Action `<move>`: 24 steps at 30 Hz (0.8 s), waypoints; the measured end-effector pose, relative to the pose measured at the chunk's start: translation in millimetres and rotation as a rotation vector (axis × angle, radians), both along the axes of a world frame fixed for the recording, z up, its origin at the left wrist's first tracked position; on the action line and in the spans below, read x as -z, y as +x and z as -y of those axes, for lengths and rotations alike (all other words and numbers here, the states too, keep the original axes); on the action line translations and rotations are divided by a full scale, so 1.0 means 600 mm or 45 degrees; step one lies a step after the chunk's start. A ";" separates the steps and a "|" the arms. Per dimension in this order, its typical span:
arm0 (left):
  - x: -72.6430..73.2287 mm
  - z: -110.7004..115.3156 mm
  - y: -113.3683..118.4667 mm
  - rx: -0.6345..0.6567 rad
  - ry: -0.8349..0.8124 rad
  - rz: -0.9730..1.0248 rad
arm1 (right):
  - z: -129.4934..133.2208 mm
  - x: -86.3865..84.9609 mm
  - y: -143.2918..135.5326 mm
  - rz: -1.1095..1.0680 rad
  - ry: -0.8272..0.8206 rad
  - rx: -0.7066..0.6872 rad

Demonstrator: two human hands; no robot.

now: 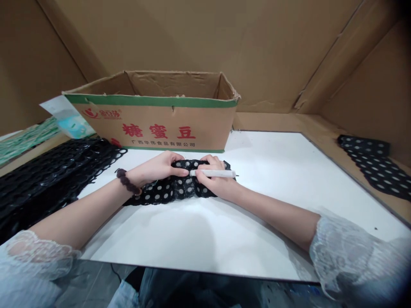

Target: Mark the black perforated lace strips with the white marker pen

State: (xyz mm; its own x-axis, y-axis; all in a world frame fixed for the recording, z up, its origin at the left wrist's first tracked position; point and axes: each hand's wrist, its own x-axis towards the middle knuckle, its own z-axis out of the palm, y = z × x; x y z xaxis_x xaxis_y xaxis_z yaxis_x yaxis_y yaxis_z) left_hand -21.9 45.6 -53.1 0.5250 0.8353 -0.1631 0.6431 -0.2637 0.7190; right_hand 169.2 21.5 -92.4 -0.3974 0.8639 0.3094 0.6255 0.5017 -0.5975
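Note:
A strip of black fabric with white dots (184, 187) lies bunched on the white board, between and under both hands. My left hand (165, 167) is closed on the fabric's upper left part, thumb on top. My right hand (216, 177) pinches a slim white pen-like tool (216, 173) against the fabric's right part. The tool lies nearly level, its left end close to my left thumb. Some of the right fingers rest on the fabric's far edge.
An open cardboard box (154, 124) stands behind the hands. Black lacy strips (48, 175) are piled at the left, beside green strands (28, 141). More dotted fabric (375, 164) lies at the far right. Cardboard walls enclose the white board (266, 239).

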 end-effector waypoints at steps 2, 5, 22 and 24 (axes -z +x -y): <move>-0.002 -0.002 0.000 0.068 0.125 -0.080 | -0.003 -0.001 0.004 -0.068 -0.070 -0.036; 0.002 -0.004 -0.002 0.130 0.376 -0.200 | -0.008 -0.005 0.013 -0.200 -0.183 -0.099; -0.006 -0.003 -0.011 0.242 0.135 -0.359 | 0.002 -0.009 0.009 0.052 -0.035 -0.165; -0.009 0.001 -0.009 0.225 0.135 -0.355 | 0.003 -0.011 0.008 0.073 -0.026 -0.173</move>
